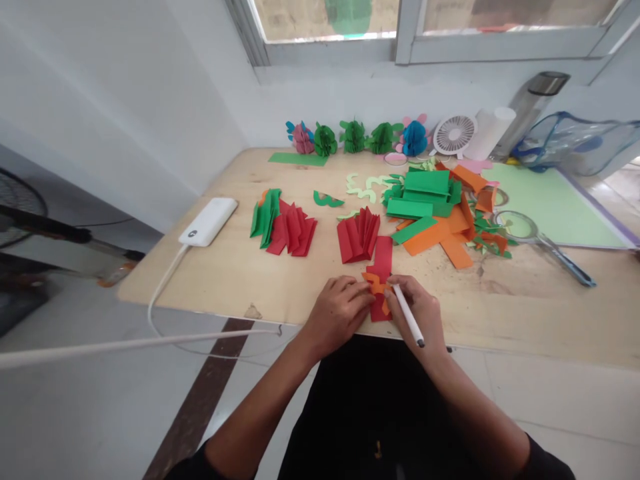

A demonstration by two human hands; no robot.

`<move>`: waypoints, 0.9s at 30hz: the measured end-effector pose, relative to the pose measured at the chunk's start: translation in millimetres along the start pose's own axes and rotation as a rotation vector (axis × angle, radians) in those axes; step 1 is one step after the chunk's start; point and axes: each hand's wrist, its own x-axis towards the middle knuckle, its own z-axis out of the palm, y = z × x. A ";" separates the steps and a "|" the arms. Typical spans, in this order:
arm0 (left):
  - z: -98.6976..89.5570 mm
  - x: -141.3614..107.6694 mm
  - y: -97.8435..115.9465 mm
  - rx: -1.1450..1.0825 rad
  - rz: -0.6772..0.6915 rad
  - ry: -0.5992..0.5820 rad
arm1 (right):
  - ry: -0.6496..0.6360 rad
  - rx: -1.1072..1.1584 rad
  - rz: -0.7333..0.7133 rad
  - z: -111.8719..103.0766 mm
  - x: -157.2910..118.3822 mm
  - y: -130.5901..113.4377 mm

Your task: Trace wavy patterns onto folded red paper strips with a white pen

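Observation:
Near the table's front edge, a folded red paper strip (383,257) lies with a wavy orange paper cutout (376,283) on top of it. My left hand (341,307) holds the cutout down from the left, its fingers bent and close together. A white pen (409,315) with a dark end sits in the grip of my right hand (419,312), its writing tip at the cutout's right side. That tip is partly hidden by my fingers. Just beyond stands a pleated red paper piece (358,235).
Left are a white power bank (209,222) with a cable and pleated green paper (266,217). Right lie green strips (423,193), orange strips (455,233), scraps and scissors (565,257). Paper figures (354,136), a small fan (455,135) and a bottle (530,110) line the wall.

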 end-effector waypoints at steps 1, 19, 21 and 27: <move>-0.4 -1.1 0.4 -0.010 0.001 -0.002 | -0.001 -0.055 -0.036 0.6 -1.2 1.2; 2.4 -4.0 -4.9 -0.128 -0.091 0.003 | -0.042 -0.315 -0.533 -20.8 -26.3 12.5; 1.1 -3.3 -4.8 -0.155 -0.115 -0.014 | -0.076 -0.319 -0.548 -22.2 -26.2 13.7; 1.3 -4.0 -5.5 -0.208 -0.125 0.017 | -0.077 -0.355 -0.568 -28.6 -23.1 14.4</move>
